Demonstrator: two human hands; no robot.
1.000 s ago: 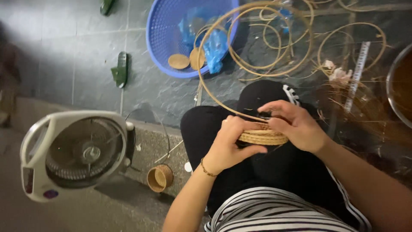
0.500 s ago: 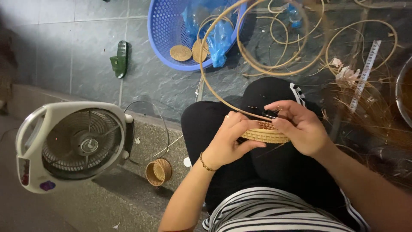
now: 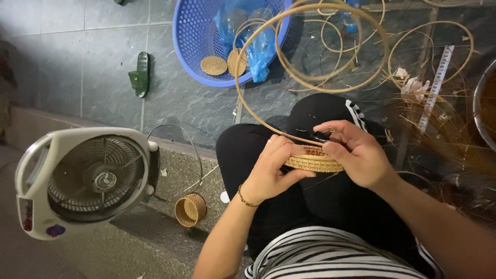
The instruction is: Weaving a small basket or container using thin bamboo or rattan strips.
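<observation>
At centre frame, over the lap, both hands clench a small woven rattan disc (image 3: 314, 159): the left hand (image 3: 273, 168) pinches its near edge steady, the right hand (image 3: 354, 155) grips the far side, feeding a long rattan strand (image 3: 248, 103) looping toward the blue basket (image 3: 194, 46).

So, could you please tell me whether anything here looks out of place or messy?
Yes: loose cane coils and pale scraps are strewn over the tiled floor, and a single green sandal lies alone. The left hand and right hand hold the woven piece tidily over the lap.
</observation>
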